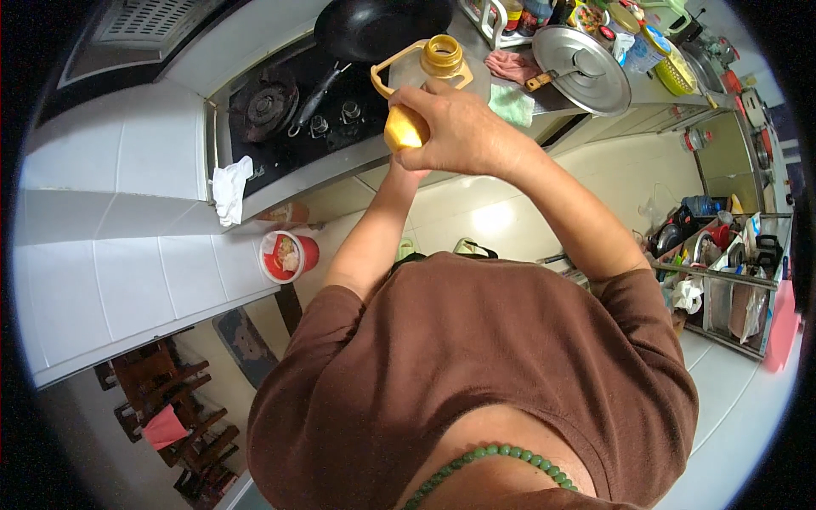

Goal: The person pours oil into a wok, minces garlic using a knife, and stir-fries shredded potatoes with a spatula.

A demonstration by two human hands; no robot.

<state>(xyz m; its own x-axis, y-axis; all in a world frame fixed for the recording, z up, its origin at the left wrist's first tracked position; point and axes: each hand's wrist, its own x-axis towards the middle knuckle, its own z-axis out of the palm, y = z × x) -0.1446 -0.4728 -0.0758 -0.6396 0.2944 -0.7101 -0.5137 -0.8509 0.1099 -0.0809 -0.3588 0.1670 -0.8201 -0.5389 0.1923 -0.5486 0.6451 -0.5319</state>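
Observation:
My right hand (462,131) is closed around a shiny golden-yellow object (406,129); its kind is hard to tell. Only a little of my left hand (411,167) shows, beneath the right one, so its fingers and any hold are hidden. Just beyond both hands stands a large translucent plastic jug (477,67). Its golden neck (442,54) has no cap on it, and a golden carrying handle (380,75) sticks out to the left.
A black wok (382,25) sits on the black gas hob (274,150). Right of the jug lie a pink cloth (510,65), a green cloth (512,105) and a metal lid (583,67). A red bucket (309,254) stands on the floor, lower left.

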